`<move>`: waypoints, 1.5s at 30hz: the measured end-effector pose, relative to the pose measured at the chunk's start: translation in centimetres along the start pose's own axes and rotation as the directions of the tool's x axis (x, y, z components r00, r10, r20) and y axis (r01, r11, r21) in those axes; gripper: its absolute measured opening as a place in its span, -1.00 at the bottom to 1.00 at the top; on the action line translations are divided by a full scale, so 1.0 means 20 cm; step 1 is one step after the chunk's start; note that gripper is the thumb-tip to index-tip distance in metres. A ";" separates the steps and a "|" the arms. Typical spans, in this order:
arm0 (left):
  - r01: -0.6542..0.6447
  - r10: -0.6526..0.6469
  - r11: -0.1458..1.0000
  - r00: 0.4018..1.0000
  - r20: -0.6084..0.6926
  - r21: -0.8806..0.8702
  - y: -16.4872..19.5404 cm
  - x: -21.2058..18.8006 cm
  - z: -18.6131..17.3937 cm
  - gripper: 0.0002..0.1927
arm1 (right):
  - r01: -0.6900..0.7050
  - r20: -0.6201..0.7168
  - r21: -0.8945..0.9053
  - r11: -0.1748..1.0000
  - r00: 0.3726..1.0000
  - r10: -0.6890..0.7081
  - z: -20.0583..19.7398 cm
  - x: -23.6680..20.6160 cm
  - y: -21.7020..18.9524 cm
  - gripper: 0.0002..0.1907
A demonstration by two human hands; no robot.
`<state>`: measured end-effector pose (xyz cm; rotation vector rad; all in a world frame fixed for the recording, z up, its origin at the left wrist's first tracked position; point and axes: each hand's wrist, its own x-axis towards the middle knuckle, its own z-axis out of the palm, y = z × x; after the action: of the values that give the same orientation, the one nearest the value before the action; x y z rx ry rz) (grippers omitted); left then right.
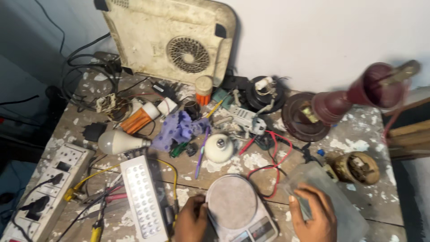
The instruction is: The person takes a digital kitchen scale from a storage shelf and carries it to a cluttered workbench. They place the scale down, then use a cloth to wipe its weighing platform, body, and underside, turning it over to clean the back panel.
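- Here, the left hand (pixel 191 219) curls its fingers against the left rim of a small kitchen scale (pixel 239 210), gripping its edge.
- The right hand (pixel 313 215) presses closed fingers around a clear plastic lid (pixel 327 188), just right of the scale.
- The scale lies between both hands, its long axis running toward the person, display nearest; the left hand is touching it.
- Around them on the table (pixel 380 197): a white LED panel (pixel 143 199), a bulb (pixel 117 141), red wires (pixel 277 157).

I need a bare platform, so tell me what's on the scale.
Nothing lies on the scale platter. The left hand touches its left edge; the right hand rests on a clear box beside it. Its front runs out of frame.
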<state>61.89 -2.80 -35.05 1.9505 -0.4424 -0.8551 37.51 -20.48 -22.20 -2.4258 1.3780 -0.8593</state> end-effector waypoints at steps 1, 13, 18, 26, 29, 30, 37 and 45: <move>-0.019 0.019 1.000 1.000 0.021 -0.004 0.04 0.02 -0.03 -0.78 | -0.032 0.011 0.057 0.998 0.999 0.031 0.05 -0.01 -0.06 -0.75; -0.086 0.130 0.968 0.976 0.177 -0.234 0.16 0.14 -0.06 -0.75 | -0.321 0.399 0.060 0.945 0.875 0.272 0.51 -0.19 0.10 -0.55; -0.157 0.232 0.929 0.953 0.196 -0.334 0.13 0.13 -0.05 -0.76 | -0.430 0.388 0.090 0.898 0.846 0.366 0.55 -0.29 0.15 -0.54; -0.225 0.219 0.974 0.959 -0.179 -0.016 0.19 0.11 -0.11 -0.76 | -0.573 0.526 0.046 0.819 0.711 0.467 0.54 -0.21 0.16 -0.53; -0.265 0.255 0.964 0.929 -0.269 -0.001 0.18 0.10 -0.10 -0.73 | -0.563 0.581 0.089 0.822 0.699 0.416 0.55 -0.19 0.20 -0.55; -0.251 0.244 0.968 0.935 -0.258 0.004 0.17 0.10 -0.09 -0.73 | -0.550 0.584 0.088 0.830 0.704 0.404 0.55 -0.19 0.22 -0.56; -0.264 0.297 0.951 0.924 -0.243 0.160 0.13 0.12 -0.05 -0.73 | -0.599 0.655 0.158 0.785 0.658 0.370 0.57 -0.15 0.25 -0.55; -0.518 0.587 0.805 0.769 -0.254 0.291 0.05 0.13 0.02 -0.73 | -0.457 0.712 -0.038 0.888 0.611 0.345 0.45 -0.02 0.16 -0.57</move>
<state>63.53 -5.09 -35.31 1.9355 -0.8770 -0.0880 40.36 -22.73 -31.14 -1.8592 1.3662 0.1060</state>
